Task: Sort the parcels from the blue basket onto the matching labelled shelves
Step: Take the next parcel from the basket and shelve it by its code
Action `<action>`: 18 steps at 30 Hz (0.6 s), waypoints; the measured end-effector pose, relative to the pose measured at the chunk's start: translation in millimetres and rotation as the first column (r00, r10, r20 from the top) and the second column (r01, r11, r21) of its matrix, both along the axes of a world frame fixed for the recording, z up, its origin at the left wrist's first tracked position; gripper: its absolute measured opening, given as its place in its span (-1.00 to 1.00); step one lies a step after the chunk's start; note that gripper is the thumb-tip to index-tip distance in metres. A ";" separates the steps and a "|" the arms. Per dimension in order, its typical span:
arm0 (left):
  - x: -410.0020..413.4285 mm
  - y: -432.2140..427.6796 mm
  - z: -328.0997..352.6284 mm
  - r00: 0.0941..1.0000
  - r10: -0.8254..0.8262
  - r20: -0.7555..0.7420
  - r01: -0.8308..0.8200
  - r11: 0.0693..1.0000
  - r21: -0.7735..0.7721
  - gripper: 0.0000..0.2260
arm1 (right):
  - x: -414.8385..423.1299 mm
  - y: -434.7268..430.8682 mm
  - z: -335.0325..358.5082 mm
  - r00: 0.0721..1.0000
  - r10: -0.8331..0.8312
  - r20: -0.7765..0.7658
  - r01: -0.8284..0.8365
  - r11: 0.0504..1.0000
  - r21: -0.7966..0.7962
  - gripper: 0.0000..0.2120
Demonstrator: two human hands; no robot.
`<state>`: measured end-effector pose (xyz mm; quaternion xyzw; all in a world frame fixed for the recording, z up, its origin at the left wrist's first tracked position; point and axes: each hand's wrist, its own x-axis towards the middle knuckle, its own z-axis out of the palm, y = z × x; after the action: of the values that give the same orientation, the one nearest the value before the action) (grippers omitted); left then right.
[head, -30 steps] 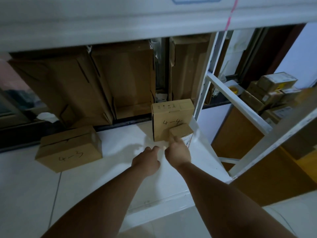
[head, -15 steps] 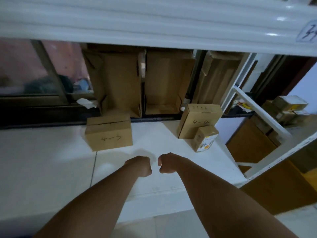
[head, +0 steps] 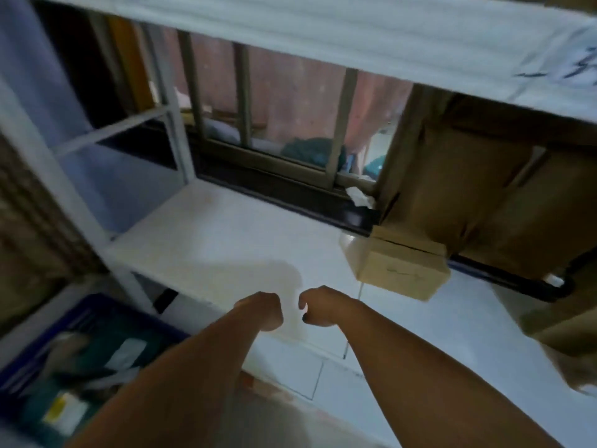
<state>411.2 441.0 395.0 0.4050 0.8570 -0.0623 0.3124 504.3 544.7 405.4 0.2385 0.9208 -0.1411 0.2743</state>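
My left hand (head: 262, 310) and my right hand (head: 318, 307) hover side by side over the front of the white shelf (head: 200, 240), both with fingers curled and holding nothing. A brown cardboard parcel (head: 400, 270) with handwriting on its front sits on the shelf to the right of my hands. The blue basket (head: 87, 347) stands on the floor at lower left with several parcels and bags with white labels inside. Another brown box (head: 559, 328) shows blurred at the right edge.
Large flattened cartons (head: 478, 195) lean against the window behind the shelf at right. The upper shelf board (head: 323, 37) hangs low overhead, with a handwritten label at its right end. A white frame post (head: 58, 176) rises at left. A crumpled tissue (head: 358, 197) lies on the sill.
The view has swung left and down: the 4-4 boxes have left the frame and the blue basket has come into view. My right hand has let go of the small box and both hands have drawn back.
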 end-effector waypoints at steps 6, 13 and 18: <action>-87.2 -117.8 -36.7 0.952 0.290 0.096 -0.288 0.957 -0.039 -0.70 | -96.6 -64.1 -31.6 0.993 0.118 -0.016 -0.119 0.979 -0.163 -0.61; -144.4 -191.7 -68.5 0.803 0.582 0.131 -0.571 0.813 -0.109 -0.72 | -205.9 -132.2 -78.7 0.920 0.390 0.035 -0.369 0.893 -0.256 -0.73; -180.1 -223.1 -87.1 0.666 0.738 0.110 -0.715 0.674 -0.187 -0.65 | -279.9 -180.4 -108.9 0.785 0.613 0.088 -0.555 0.759 -0.340 -0.75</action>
<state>231.1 217.9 307.9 0.0126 0.9102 0.0489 0.4110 224.4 364.3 296.5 -0.0930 0.8857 -0.1605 0.4255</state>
